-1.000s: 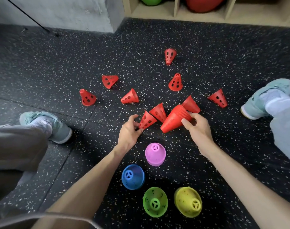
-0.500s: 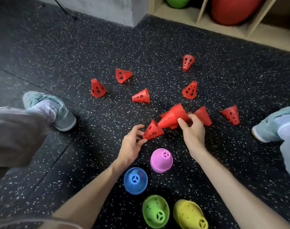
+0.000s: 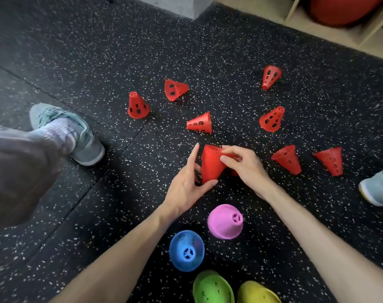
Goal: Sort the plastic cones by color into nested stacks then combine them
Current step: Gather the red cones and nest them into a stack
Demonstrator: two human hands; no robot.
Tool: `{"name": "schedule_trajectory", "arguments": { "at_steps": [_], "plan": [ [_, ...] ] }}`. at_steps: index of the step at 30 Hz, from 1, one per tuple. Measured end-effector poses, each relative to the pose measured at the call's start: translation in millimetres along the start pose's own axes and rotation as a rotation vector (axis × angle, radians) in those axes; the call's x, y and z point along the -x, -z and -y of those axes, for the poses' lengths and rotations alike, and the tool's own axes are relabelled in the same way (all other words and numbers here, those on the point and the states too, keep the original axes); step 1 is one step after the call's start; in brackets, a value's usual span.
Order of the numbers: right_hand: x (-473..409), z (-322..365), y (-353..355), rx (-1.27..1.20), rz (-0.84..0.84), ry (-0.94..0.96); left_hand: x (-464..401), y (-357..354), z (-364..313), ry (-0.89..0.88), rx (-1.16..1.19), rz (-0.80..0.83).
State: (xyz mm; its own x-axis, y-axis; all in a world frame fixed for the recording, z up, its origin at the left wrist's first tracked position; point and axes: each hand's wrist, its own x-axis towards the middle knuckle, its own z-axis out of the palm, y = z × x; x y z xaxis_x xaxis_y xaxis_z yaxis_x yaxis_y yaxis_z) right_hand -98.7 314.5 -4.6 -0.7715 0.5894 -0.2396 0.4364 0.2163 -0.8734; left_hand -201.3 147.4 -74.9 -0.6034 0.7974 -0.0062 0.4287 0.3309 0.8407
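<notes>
Since the earlier frame, your two hands have come together: the loose red cone your left hand (image 3: pixel 186 184) held apart now appears joined to the red stack (image 3: pixel 211 164). Your left grip cups the stack from the left, thumb under its near end, index finger straight along its side. Your right hand (image 3: pixel 245 165) pinches the far rim with fingertips, apparently to steady the stack while the new cone seats. The stack sits at the centre of the floor (image 3: pixel 98 51), held between both hands.

Seven red cones lie scattered beyond: four far and left, one (image 3: pixel 287 159) just right of your hand, another (image 3: pixel 330 160) further right, none obstructing. Near you stand the pink stack (image 3: pixel 225 221), blue stack (image 3: pixel 186 250), green stack (image 3: pixel 212 289) and yellow stack (image 3: pixel 258 293), well apart from your work. Your shoes flank the area.
</notes>
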Motion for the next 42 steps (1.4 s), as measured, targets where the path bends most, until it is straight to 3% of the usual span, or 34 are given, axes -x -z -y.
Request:
{"name": "schedule_trajectory", "arguments": {
  "at_steps": [9,16,21,24,29,32,35,42],
  "plan": [
    [-17,-1,-7,0.120,0.144,0.075,-8,-3,-1,0.000,-0.066,-0.130],
    [-10,-9,13,0.230,-0.216,0.114,-8,-5,-1,0.011,-0.108,-0.141],
    [-2,-29,23,0.342,-0.188,-0.044,-8,-5,-2,0.019,-0.120,-0.134],
    [3,-32,25,0.290,-0.272,-0.058,-8,-5,-3,0.021,-0.124,-0.127],
    [-3,-6,24,-0.127,-0.407,-0.035,-8,-6,-3,0.022,-0.130,-0.110],
    [-7,7,16,-0.214,-0.287,-0.027,-7,-7,-4,0.015,-0.123,-0.114],
    [-7,9,7,-0.139,-0.157,0.002,-7,-7,-3,0.021,-0.110,-0.118],
    [-9,0,-3,-0.004,-0.028,0.004,-9,-5,-4,0.002,-0.158,-0.073]
  ]
}}
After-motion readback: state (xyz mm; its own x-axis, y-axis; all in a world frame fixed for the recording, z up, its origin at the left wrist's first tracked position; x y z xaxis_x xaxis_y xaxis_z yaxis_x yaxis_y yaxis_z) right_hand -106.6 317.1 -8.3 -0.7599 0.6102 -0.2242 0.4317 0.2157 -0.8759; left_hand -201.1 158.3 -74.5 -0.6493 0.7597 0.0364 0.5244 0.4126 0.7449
